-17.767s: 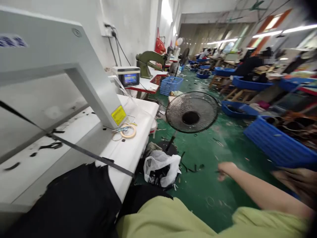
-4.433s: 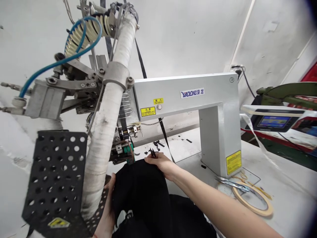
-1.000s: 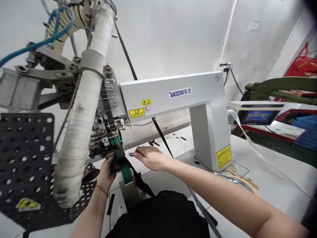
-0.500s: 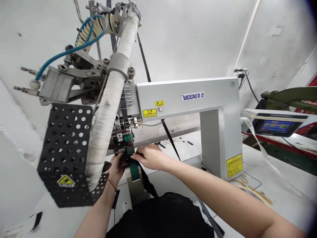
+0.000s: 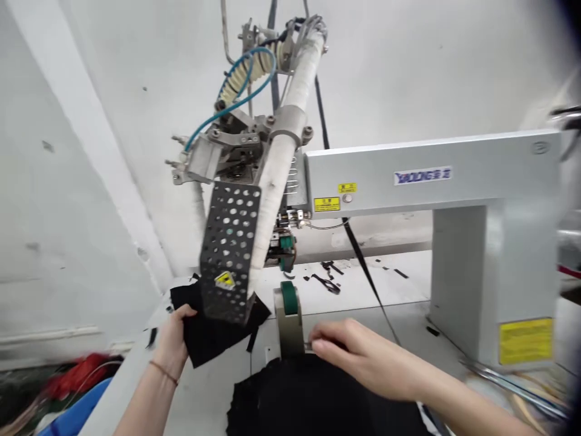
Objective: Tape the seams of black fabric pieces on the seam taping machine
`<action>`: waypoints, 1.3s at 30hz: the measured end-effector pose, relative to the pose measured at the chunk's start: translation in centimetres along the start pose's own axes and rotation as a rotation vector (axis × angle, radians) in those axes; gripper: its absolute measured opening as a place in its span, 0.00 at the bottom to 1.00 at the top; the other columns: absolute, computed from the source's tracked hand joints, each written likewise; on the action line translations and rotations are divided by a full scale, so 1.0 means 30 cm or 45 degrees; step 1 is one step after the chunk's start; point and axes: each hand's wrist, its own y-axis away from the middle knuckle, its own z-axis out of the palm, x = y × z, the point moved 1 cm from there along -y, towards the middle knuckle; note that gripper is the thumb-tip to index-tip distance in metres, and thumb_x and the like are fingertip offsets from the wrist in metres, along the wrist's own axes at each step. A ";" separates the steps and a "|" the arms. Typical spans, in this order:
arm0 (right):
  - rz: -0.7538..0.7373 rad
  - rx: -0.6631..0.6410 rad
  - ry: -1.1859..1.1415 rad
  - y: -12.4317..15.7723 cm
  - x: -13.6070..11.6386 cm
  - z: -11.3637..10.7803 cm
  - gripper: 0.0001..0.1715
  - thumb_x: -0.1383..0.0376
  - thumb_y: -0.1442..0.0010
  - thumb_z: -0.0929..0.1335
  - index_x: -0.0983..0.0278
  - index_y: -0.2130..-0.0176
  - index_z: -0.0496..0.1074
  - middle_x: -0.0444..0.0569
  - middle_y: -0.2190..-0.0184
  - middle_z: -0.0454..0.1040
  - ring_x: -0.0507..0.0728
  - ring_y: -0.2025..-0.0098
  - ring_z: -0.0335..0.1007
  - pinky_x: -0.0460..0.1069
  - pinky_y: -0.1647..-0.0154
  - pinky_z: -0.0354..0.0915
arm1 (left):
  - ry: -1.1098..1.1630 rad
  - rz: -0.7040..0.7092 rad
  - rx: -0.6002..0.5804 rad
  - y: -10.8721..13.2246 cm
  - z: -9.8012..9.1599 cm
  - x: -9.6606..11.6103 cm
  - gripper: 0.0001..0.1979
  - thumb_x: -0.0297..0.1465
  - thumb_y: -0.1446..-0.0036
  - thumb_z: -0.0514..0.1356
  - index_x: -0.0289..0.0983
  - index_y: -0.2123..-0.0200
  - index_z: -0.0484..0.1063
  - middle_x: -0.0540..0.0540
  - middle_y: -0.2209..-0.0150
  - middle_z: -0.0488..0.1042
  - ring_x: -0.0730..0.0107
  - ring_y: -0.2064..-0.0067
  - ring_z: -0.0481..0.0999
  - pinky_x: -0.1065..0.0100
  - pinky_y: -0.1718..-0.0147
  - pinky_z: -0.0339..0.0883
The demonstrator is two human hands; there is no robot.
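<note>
A flat piece of black fabric hangs at the left, its edge pinched between the thumb and fingers of my left hand. Part of it lies behind the perforated black guard. My right hand is at the right of the machine's lower post, fingers curled together around something thin, too small to name. A green roller tops this post, below the machine head with its green upper roller. More black cloth lies in front of me, under the post.
The grey machine arm spans to a thick column at the right. Black scraps and a hanging black strap are behind the post. A blue container is at the lower left; metal scissors or tweezers are at the right.
My left hand has moved left, away from the rollers, with the black fabric. My right hand has come down beside the post. The view has turned left, and the rollers now stand apart.
</note>
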 end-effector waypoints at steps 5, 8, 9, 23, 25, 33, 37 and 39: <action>-0.149 -0.089 -0.093 0.037 -0.150 0.099 0.11 0.60 0.37 0.61 0.55 0.59 0.70 0.46 0.65 0.74 0.55 0.65 0.70 0.46 0.66 0.63 | -0.152 -0.110 0.145 0.297 -0.107 0.053 0.12 0.17 0.62 0.59 0.32 0.70 0.70 0.43 0.77 0.75 0.58 0.79 0.75 0.58 0.79 0.70; -0.262 0.059 -0.079 -0.010 -0.217 0.166 0.13 0.61 0.36 0.60 0.58 0.56 0.70 0.49 0.64 0.72 0.54 0.66 0.68 0.47 0.64 0.63 | -0.081 -0.279 0.065 0.465 -0.103 0.047 0.17 0.21 0.58 0.63 0.35 0.60 0.73 0.39 0.68 0.78 0.50 0.69 0.79 0.53 0.71 0.73; -0.278 0.137 -0.058 -0.031 -0.230 0.187 0.14 0.61 0.36 0.60 0.59 0.56 0.70 0.50 0.64 0.71 0.54 0.66 0.68 0.48 0.65 0.63 | -0.026 -0.345 0.027 0.511 -0.099 0.042 0.19 0.23 0.56 0.63 0.36 0.57 0.73 0.39 0.66 0.78 0.49 0.66 0.79 0.53 0.69 0.74; -0.565 0.640 0.370 -0.076 -0.326 0.259 0.14 0.57 0.39 0.64 0.65 0.64 0.72 0.48 0.71 0.71 0.52 0.73 0.66 0.47 0.74 0.56 | -0.016 -0.297 -0.109 0.699 -0.067 -0.018 0.30 0.29 0.51 0.66 0.40 0.44 0.65 0.42 0.51 0.75 0.51 0.50 0.73 0.58 0.55 0.72; -0.610 0.666 0.410 -0.077 -0.328 0.257 0.13 0.57 0.39 0.64 0.65 0.65 0.71 0.47 0.72 0.70 0.52 0.74 0.66 0.47 0.75 0.55 | -0.003 -0.305 -0.136 0.703 -0.068 -0.017 0.30 0.30 0.50 0.65 0.41 0.42 0.64 0.42 0.51 0.74 0.51 0.49 0.73 0.58 0.54 0.72; -0.604 0.565 0.204 -0.091 -0.325 0.265 0.09 0.61 0.41 0.66 0.65 0.65 0.70 0.47 0.71 0.71 0.51 0.73 0.66 0.46 0.73 0.57 | 0.034 -0.288 -0.134 0.702 -0.075 -0.005 0.32 0.28 0.50 0.64 0.38 0.41 0.61 0.42 0.51 0.75 0.52 0.48 0.72 0.59 0.52 0.71; -0.500 0.515 0.014 -0.107 -0.313 0.275 0.11 0.61 0.40 0.65 0.64 0.70 0.69 0.44 0.75 0.70 0.50 0.74 0.64 0.45 0.73 0.57 | 0.021 -0.243 -0.138 0.704 -0.084 0.001 0.34 0.26 0.50 0.64 0.38 0.39 0.58 0.43 0.52 0.76 0.55 0.48 0.72 0.61 0.51 0.70; -0.422 0.517 -0.103 -0.113 -0.299 0.280 0.11 0.61 0.39 0.65 0.64 0.71 0.69 0.44 0.75 0.70 0.50 0.74 0.63 0.45 0.72 0.57 | 0.002 -0.260 -0.170 0.687 -0.090 0.006 0.33 0.27 0.49 0.63 0.38 0.39 0.58 0.43 0.53 0.76 0.54 0.49 0.73 0.60 0.52 0.70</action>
